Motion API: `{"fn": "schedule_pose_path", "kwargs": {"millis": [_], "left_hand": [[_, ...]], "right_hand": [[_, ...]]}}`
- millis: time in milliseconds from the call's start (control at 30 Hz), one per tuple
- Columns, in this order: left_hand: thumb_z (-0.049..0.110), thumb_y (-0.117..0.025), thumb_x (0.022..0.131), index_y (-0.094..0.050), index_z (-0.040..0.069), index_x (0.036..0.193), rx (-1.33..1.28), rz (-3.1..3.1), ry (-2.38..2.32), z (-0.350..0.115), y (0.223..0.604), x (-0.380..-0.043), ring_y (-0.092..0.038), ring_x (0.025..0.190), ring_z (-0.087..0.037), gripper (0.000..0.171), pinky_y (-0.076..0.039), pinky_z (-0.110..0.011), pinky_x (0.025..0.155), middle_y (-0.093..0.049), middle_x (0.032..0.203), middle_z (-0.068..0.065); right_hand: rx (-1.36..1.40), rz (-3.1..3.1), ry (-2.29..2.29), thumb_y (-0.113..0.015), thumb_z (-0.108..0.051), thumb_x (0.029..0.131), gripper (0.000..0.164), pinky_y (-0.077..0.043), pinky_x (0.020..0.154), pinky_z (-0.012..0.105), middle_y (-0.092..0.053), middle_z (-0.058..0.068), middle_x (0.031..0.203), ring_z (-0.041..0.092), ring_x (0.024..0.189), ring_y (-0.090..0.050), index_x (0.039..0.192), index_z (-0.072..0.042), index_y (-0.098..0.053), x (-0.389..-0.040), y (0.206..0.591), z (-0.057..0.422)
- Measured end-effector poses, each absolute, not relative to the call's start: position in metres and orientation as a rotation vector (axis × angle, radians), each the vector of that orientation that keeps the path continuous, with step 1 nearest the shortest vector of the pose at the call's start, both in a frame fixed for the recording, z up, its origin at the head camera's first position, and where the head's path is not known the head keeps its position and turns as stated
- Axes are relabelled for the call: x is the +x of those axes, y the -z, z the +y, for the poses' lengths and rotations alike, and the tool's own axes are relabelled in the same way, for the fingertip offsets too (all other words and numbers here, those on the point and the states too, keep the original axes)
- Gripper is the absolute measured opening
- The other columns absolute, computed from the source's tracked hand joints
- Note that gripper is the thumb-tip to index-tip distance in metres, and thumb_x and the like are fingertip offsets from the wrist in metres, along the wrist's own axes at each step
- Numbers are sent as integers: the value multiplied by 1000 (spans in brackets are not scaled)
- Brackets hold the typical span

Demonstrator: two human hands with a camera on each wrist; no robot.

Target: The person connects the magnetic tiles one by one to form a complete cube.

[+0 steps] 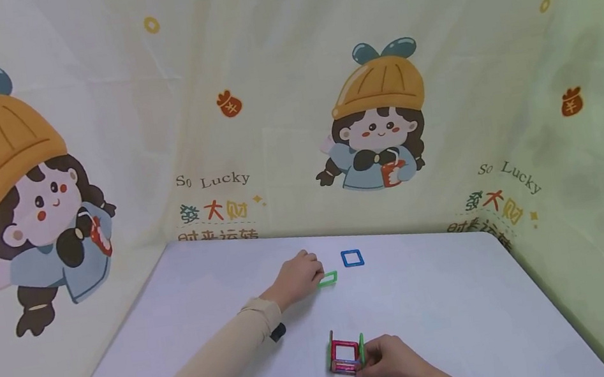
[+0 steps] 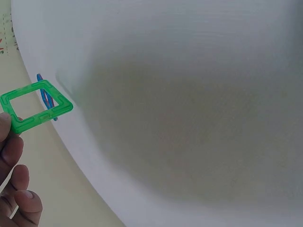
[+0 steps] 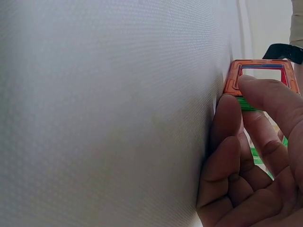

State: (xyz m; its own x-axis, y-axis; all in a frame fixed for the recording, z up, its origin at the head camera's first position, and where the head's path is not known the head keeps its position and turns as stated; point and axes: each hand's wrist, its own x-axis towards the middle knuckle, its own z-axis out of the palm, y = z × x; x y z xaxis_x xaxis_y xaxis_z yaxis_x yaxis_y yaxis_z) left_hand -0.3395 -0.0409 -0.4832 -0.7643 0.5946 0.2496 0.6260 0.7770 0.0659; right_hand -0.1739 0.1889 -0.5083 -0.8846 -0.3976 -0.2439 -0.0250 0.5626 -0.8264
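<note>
My left hand (image 1: 298, 277) pinches a green square magnetic tile (image 1: 328, 283) by one edge above the table's far half. In the left wrist view, the same green tile (image 2: 65, 110) sticks out from the fingertips. A box-like structure of joined magnetic tiles (image 1: 346, 367) stands nearer the front, with red, green and other sides upright. My right hand (image 1: 392, 361) grips its right side low at the table. The right wrist view shows an orange tile (image 3: 231, 79) of that structure between thumb and fingers; the hand partly hides the green tiles behind.
A blue square tile (image 1: 353, 265) lies on the white table (image 1: 439, 298) beyond the left hand. A dark wrist strap (image 1: 278, 332) shows under the left sleeve. Printed cloth (image 1: 285, 152) hangs behind and beside the table.
</note>
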Motion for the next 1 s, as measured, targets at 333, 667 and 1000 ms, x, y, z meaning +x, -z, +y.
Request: {"fn": "schedule_pose_path", "kwargs": {"millis": [333, 667, 1000], "left_hand": [[29, -68, 101, -78, 20, 100, -984, -2810, 206, -34, 476, -330, -52, 89, -12, 14, -51, -25, 72, -66, 95, 7], [27, -67, 101, -76, 21, 97, -1046, -2781, 156, -30, 477, -328, -51, 88, -11, 11, -49, -22, 69, -65, 94, 8], [25, -68, 99, -74, 21, 94, -1073, -2765, 166, -31, 473, -322, -50, 86, -9, 9, -48, -21, 68, -64, 92, 9]], "right_hand": [[-323, 2394, 1224, -86, -15, 82, 15, -44, 58, 22, -65, -5, 69, 10, 64, -57, 80, -11, -71, -176, 508, 187], [-349, 2422, 1184, -86, -16, 82, 16, -42, 58, 23, -65, -5, 69, 11, 65, -57, 80, -12, -71, -177, 508, 192], [-353, 2408, 1203, -86, -15, 82, 17, -40, 52, 24, -64, -6, 67, 10, 62, -53, 78, -12, -69, -177, 506, 190]]}}
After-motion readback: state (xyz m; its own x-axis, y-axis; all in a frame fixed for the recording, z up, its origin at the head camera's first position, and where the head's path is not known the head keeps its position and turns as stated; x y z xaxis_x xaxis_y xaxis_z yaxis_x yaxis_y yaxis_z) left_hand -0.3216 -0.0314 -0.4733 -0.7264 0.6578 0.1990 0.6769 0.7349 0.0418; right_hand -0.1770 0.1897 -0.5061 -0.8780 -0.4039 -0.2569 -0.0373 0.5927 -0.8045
